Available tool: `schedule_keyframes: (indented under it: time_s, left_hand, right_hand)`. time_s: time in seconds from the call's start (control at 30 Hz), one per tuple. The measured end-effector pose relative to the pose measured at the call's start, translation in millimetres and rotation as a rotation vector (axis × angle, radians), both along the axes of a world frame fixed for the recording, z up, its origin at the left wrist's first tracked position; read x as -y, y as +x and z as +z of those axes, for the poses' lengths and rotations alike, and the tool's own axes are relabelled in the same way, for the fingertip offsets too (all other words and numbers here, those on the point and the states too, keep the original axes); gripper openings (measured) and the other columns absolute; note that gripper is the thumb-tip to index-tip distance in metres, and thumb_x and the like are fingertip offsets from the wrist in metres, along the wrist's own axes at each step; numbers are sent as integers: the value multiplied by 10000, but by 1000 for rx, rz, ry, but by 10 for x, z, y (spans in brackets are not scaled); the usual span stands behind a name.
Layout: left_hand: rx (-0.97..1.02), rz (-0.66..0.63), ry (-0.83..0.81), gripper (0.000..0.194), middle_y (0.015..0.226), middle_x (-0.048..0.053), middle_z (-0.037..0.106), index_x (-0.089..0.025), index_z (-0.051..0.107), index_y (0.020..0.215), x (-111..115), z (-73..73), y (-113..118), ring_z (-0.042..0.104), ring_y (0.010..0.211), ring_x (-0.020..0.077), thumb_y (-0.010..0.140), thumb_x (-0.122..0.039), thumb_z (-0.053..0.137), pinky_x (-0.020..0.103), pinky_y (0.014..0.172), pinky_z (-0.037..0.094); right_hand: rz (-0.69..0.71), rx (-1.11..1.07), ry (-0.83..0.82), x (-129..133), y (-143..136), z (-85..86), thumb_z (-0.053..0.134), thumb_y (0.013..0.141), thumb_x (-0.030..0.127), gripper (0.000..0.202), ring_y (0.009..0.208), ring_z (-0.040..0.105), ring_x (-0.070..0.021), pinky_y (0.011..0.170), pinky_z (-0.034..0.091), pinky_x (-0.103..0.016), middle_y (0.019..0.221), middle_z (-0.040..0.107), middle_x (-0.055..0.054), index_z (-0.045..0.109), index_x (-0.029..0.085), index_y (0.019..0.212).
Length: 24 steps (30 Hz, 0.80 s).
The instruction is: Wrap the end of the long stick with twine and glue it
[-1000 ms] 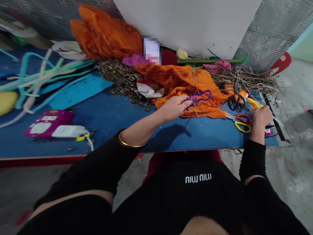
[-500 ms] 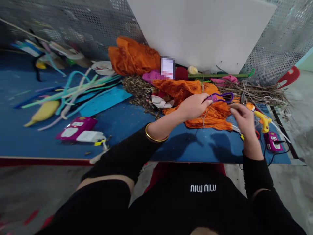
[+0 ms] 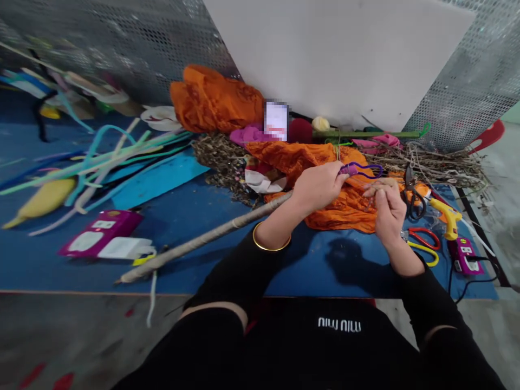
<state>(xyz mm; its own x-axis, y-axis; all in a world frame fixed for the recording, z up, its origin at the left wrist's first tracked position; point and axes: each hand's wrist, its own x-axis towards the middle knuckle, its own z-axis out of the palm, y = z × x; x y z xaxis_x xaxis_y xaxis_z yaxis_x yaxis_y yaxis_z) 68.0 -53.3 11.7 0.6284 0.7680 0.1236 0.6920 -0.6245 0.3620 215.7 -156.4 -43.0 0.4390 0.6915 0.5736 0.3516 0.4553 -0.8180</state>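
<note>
My left hand [image 3: 319,187] is closed around a long stick wrapped in pale strips [image 3: 203,233], which slants down to the table's front edge. Its upper end, wrapped in purple [image 3: 348,169], shows past my fingers and carries a dark purple loop [image 3: 372,171]. To the right, my right hand [image 3: 389,208] is in a pinch, fingertips together on what looks like a thin strand; its exact kind is hard to make out. Crumpled orange cloth [image 3: 341,216] lies beneath and behind both hands.
Near my right hand lie scissors with red and yellow handles [image 3: 424,241], black-handled cutters [image 3: 414,192], a yellow glue gun [image 3: 449,216] and a purple power strip [image 3: 466,254]. Dried twigs [image 3: 442,162] lie behind. At left are a yellow balloon-like object [image 3: 46,200] and another purple power strip [image 3: 101,233].
My right hand has moved left and slightly down, closer to the purple end, fingers now more curled. My left arm has shifted, so the stick's long lower part now shows.
</note>
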Motion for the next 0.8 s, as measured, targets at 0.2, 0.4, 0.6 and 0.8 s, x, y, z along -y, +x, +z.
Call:
schedule_keyframes:
  time_s: [0.2,0.4,0.6,0.8]
  left_hand:
    - [17,-86,-85,338,1077,128,759,-166,665,1081,-9,-37,18,702,973,275,1055,-355,386,335,778,464]
    - [154,-148,-157,313,1076,78,762,-199,668,1188,-34,-92,2,687,956,261,967,-403,581,326,765,449]
    - [59,-115,-101,304,980,81,758,-192,682,1116,53,-76,30,687,899,266,1006,-434,535,323,702,403]
    - [-13,-127,-54,332,1001,95,757,-187,667,1117,104,-97,61,690,911,270,1036,-451,482,323,688,384]
  right_hand:
    - [283,-256,-79,-46,-38,73,560,911,671,506,875,682,-256,790,634,-475,754,612,-61,511,250,633]
    - [293,-218,-12,81,-153,130,584,967,550,474,515,429,-139,444,380,-269,550,383,28,498,237,622]
    - [92,-113,106,191,-231,139,590,997,432,427,525,433,-121,495,341,-286,561,439,19,534,220,631]
    - [15,-142,148,153,-137,245,604,985,464,453,499,392,-112,476,320,-277,547,390,34,494,225,617]
